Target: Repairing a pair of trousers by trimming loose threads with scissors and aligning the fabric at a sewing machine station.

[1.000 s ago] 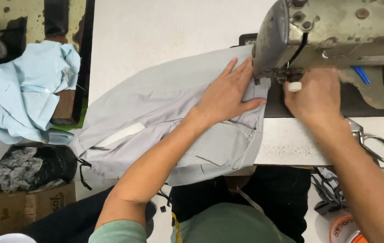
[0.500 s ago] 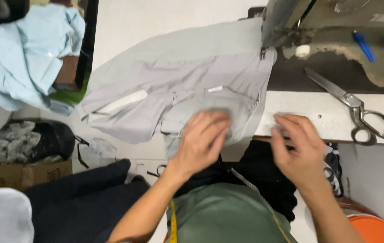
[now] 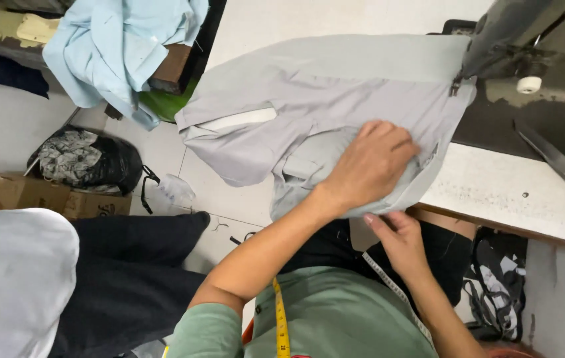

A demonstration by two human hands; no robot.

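So the left hand lies flat, fingers spread, pinning the grey garment at the table edge, centre frame. Right hand tucks under the hem, fingers curled; can't tell if it's gripping. Scissors sit at right.

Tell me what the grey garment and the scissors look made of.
Grey garment: thin woven cloth, matte; it drapes and creases softly under the left hand. Scissors: metal, dull silvery blades with a slight sheen; likely steel.
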